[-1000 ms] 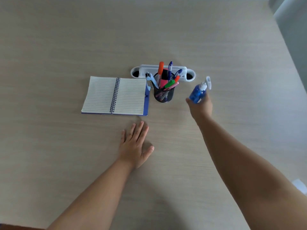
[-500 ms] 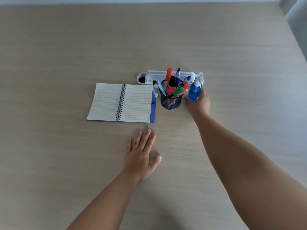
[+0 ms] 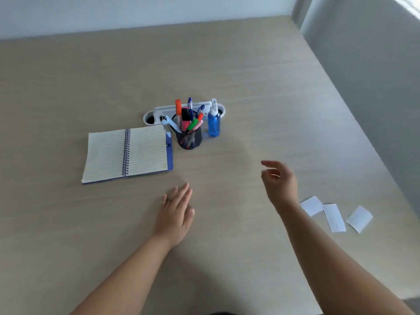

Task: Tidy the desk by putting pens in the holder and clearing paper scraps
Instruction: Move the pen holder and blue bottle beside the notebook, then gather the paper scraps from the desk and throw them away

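A black mesh pen holder (image 3: 190, 138) stands mid-desk, filled with several pens and markers (image 3: 190, 119). Three white paper scraps (image 3: 334, 215) lie on the desk near its right edge. My left hand (image 3: 176, 214) rests flat on the desk, palm down, fingers apart. My right hand (image 3: 278, 181) hovers above the desk, empty, fingers loosely curled and apart, to the left of the scraps and well in front of the holder.
An open spiral notebook (image 3: 127, 154) lies left of the holder. A blue spray bottle (image 3: 213, 122) stands upright just right of it. A white cable-port tray (image 3: 159, 113) sits behind both. The desk's right edge (image 3: 363, 142) runs diagonally beside a grey wall.
My right hand set the blue spray bottle down beside the pen holder, let go and drew back toward me. The view tilted up, bringing the paper scraps into sight.
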